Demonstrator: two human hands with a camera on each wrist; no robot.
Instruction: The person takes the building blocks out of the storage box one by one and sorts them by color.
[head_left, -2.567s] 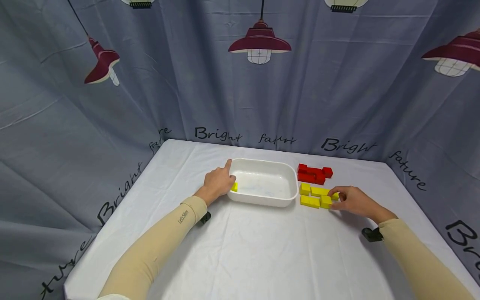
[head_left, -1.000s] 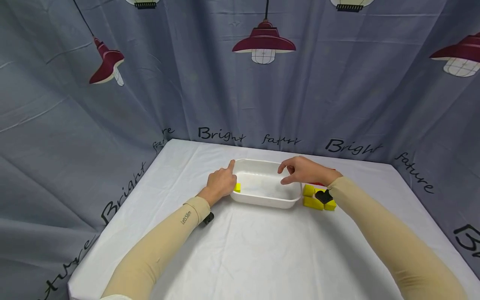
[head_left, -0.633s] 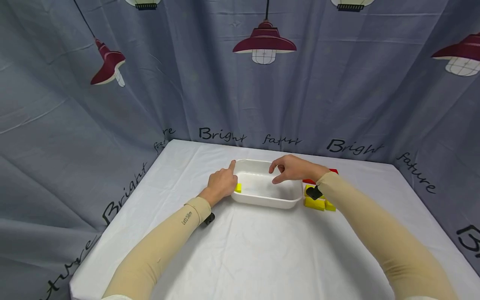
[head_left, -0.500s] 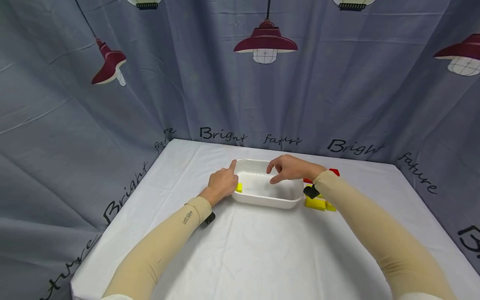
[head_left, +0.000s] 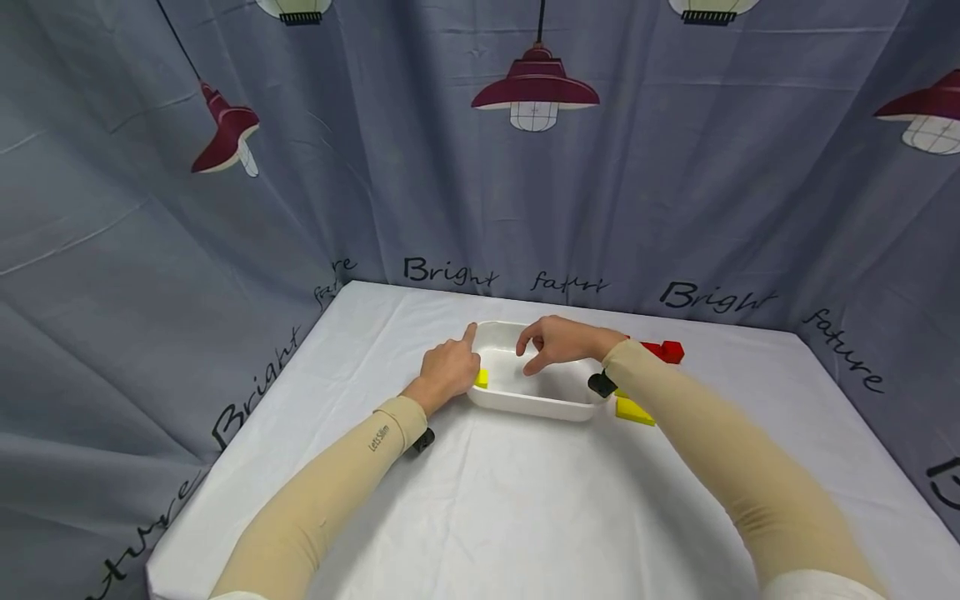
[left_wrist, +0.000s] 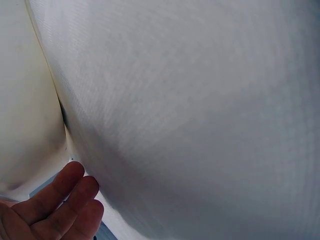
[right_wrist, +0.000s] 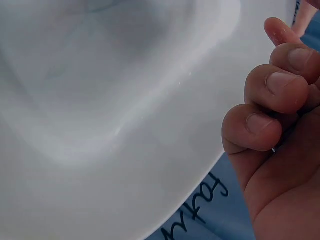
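Note:
A white rectangular tray (head_left: pixel 540 408) stands on the table; its wall (left_wrist: pixel 30 100) fills the upper left of the left wrist view. My left hand (head_left: pixel 448 371) holds its left rim, index finger stretched forward along the edge; the thumb is hidden. Other left fingers (left_wrist: pixel 77 195) hang beside the outer wall. Beside that hand, inside the tray, lies a yellow block (head_left: pixel 482 379), partly covered. My right hand (head_left: pixel 564 340) hovers above the tray, thumb and index finger apart with nothing visible between them. Its remaining fingers (right_wrist: pixel 275 90) curl loosely in the right wrist view.
Right of the tray are yellow blocks (head_left: pixel 634 411) and red blocks (head_left: pixel 671 352), partly covered by my right forearm. White cloth (head_left: pixel 525 508) covers the table. A grey printed curtain (head_left: pixel 420 192) stands behind it.
My right hand has left the yellow blocks at the right and moved leftward over the tray, still drifting left toward my left hand. The left hand stays on the rim.

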